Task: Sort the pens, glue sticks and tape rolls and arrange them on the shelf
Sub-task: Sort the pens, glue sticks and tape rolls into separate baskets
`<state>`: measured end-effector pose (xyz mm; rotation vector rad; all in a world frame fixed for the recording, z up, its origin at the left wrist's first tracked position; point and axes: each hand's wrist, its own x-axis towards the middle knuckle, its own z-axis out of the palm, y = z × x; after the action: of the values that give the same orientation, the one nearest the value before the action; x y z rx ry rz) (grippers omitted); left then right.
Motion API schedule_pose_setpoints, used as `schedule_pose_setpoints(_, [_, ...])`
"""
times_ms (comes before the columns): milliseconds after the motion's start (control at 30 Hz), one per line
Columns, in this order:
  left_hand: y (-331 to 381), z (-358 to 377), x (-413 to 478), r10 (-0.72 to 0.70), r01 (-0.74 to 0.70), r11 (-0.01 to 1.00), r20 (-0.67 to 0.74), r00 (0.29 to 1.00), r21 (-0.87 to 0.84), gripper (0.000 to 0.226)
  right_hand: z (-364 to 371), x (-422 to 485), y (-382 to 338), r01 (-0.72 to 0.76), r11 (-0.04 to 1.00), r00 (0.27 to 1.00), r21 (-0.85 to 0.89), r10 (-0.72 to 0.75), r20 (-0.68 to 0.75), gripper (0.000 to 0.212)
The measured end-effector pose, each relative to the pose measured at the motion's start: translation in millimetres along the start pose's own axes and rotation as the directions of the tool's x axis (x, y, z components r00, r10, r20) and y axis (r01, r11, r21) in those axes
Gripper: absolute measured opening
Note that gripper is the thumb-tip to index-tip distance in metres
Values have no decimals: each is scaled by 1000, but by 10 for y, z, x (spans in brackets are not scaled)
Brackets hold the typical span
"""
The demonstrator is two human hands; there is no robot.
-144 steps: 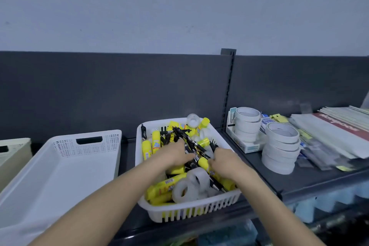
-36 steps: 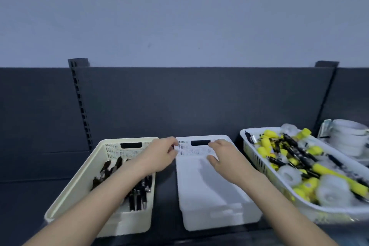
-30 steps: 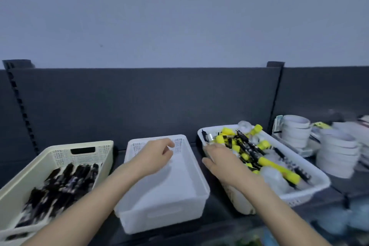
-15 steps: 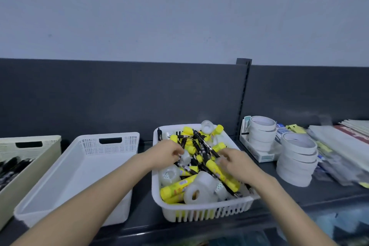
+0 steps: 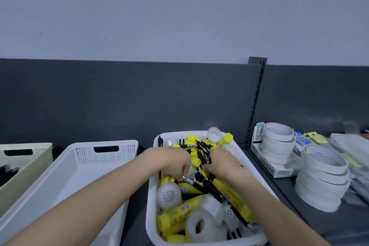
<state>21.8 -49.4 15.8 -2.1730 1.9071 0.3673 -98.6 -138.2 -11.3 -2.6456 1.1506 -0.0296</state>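
Head view: in the white basket on the shelf, fingers of the right hand curl round black pens; what the curled left hand holds cannot be told. Nearer the person than the fingers lie glue sticks and tape rolls.
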Motion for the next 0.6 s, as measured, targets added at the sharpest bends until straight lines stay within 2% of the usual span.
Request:
schedule_pose_setpoints(67, [-68,-27,2,-24,60,985,-219,975,160,24,59,18,-3,-12,998,1000,-58,13,17,38])
schedule_pose_setpoints(133, [-119,8,46,-12,88,970,-317,948,227,28,101,57,14,-28,997,1000,-77,29,6,37])
schedule_pose_setpoints(167, [-120,41,68,-11,78,978,-324,946,193,32,110,58,13,-34,996,999,-85,34,0,35])
schedule_pose_setpoints(267, [-77,138,130,-83,66,996,-342,936,-59,35,144,39,-10,-37,994,999,-100,37,-2,16])
schedule_pose_setpoints(300, [-49,162,149,-107,67,990,-355,929,-121,31,167,38,-19,-48,993,999,-103,49,4,23])
schedule_pose_setpoints(333, [-19,186,170,-127,79,986,-360,924,-147,26,178,29,-29,-52,994,999,-99,53,5,24])
schedule_pose_setpoints(400, [70,233,203,-173,142,983,-348,921,-114,23,179,8,-40,-50,994,999,-99,49,-10,11])
schedule_pose_setpoints(500, [173,267,221,-251,230,968,-343,905,-101,30,198,14,-15,-37,997,998,-74,33,-50,26])
schedule_pose_setpoints(600, [101,276,251,-314,202,921,-325,892,-334,33,198,42,15,-55,995,997,89,59,-51,35])
